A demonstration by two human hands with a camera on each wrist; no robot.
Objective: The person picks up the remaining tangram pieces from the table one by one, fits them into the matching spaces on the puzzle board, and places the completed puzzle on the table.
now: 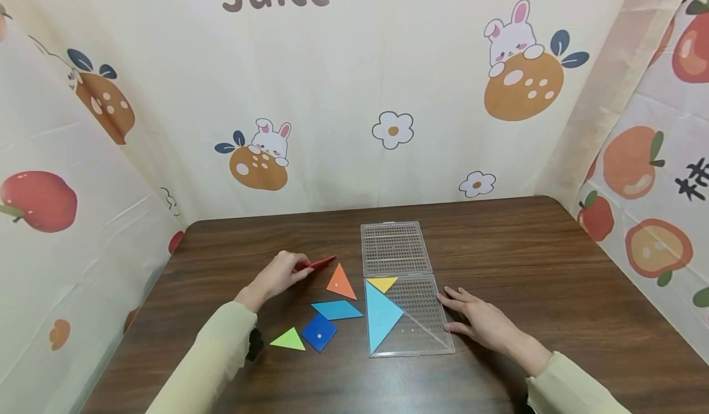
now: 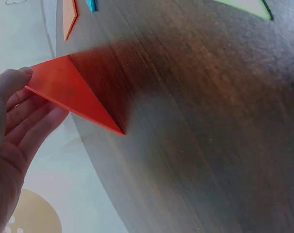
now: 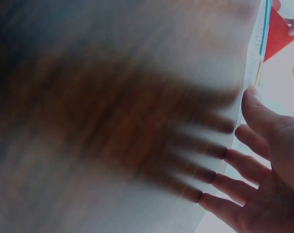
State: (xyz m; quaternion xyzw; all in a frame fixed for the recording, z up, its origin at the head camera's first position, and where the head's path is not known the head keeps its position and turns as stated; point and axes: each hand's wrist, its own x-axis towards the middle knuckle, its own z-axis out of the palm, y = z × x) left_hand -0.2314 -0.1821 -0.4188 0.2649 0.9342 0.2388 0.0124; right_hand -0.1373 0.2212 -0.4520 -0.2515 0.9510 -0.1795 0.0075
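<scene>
Between the thumb and fingers of my left hand (image 1: 281,274) is a red triangular tangram piece (image 2: 72,90), tilted up from the table in the left wrist view. Spread fingers of my right hand (image 1: 480,319) touch the right edge of a clear plastic tangram case (image 1: 426,303), which lies unfolded. In its near half sit a large light blue triangle (image 1: 381,318) and a small yellow triangle (image 1: 382,283). Left of the case lie an orange triangle (image 1: 341,283), a blue parallelogram (image 1: 338,309), a dark blue square (image 1: 319,333) and a lime green triangle (image 1: 289,339).
The case's far half (image 1: 394,248) lies flat behind the near half, with a textured surface. Everything stands on a dark wooden table (image 1: 266,235). Printed cloth curtains (image 1: 343,82) hang behind it and along both sides.
</scene>
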